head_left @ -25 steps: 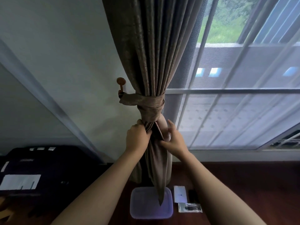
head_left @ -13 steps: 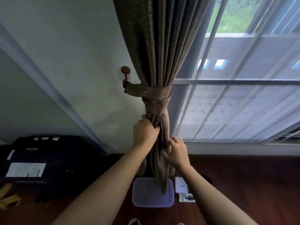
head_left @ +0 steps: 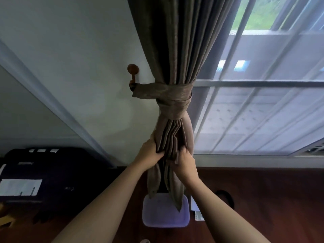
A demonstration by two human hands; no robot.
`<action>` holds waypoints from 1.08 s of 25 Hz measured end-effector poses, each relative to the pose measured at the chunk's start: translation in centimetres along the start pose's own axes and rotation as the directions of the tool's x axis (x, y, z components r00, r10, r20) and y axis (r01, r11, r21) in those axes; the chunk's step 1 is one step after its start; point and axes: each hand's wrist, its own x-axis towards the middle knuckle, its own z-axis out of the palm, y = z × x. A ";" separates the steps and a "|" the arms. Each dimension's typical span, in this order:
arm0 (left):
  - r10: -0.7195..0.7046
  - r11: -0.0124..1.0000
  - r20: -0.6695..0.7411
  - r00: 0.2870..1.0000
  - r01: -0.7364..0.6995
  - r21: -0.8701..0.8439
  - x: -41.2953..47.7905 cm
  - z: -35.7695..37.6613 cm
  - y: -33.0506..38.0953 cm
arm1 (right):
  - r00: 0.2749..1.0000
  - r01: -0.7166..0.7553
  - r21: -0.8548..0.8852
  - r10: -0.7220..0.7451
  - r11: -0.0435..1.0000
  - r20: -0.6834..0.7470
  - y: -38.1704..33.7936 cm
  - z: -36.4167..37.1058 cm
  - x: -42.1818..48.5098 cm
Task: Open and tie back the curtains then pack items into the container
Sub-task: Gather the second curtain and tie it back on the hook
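The left hand gripped the gathered curtain from its outer side, its fingers curled into the folds. The right hand pinched the folds just beside it, slightly lower. Above the fingers, the tieback bound the curtain tightly and reached across to the hook on the wall. Below the fingers, the curtain's pointed tails hung in front of the purple container, which sat on the floor.
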 end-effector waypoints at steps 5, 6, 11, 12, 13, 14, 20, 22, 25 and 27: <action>0.025 0.996 -0.125 0.992 -0.014 0.084 1.2 1.3 -1.1 | 0.993 0.096 -0.107 -0.102 0.990 -0.053 0.8 1.2 0.8; -0.003 0.981 -0.191 0.982 0.040 0.191 0.9 1.2 -1.3 | 0.990 0.102 -0.091 -0.110 0.991 -0.091 1.5 0.9 0.4; 0.194 0.933 -0.509 0.839 0.003 0.360 -2.1 0.9 -3.7 | 0.902 0.143 -0.149 -0.190 0.979 -0.388 6.4 -4.1 -0.9; 0.207 0.941 -0.490 0.847 -0.034 0.338 -2.1 1.0 -3.6 | 0.903 0.150 -0.178 -0.208 0.973 -0.375 6.6 -4.7 -0.5; 0.185 0.957 -0.447 0.875 -0.057 0.285 -1.7 1.3 -3.1 | 0.919 0.151 -0.201 -0.212 0.968 -0.332 6.3 -5.0 0.0; 0.151 0.970 -0.386 0.910 -0.061 0.234 -1.3 1.5 -2.5 | 0.937 0.160 -0.239 -0.224 0.958 -0.269 6.0 -4.7 0.6; 0.063 0.995 -0.277 0.959 -0.039 0.093 1.3 2.2 -2.7 | 0.954 0.253 -0.289 -0.289 0.923 -0.086 5.7 -1.9 3.3; 0.066 0.997 -0.198 0.978 -0.060 0.039 1.1 2.3 -3.3 | 0.952 0.287 -0.272 -0.305 0.919 -0.028 6.1 -1.7 3.3; 0.042 0.999 -0.150 0.988 -0.043 -0.002 -0.6 2.1 -4.3 | 0.951 0.308 -0.232 -0.309 0.923 0.035 7.6 -1.9 2.1; -0.015 1.000 -0.128 0.992 0.016 0.006 -2.1 1.9 -4.9 | 0.948 0.317 -0.224 -0.305 0.921 0.087 8.8 -2.3 1.1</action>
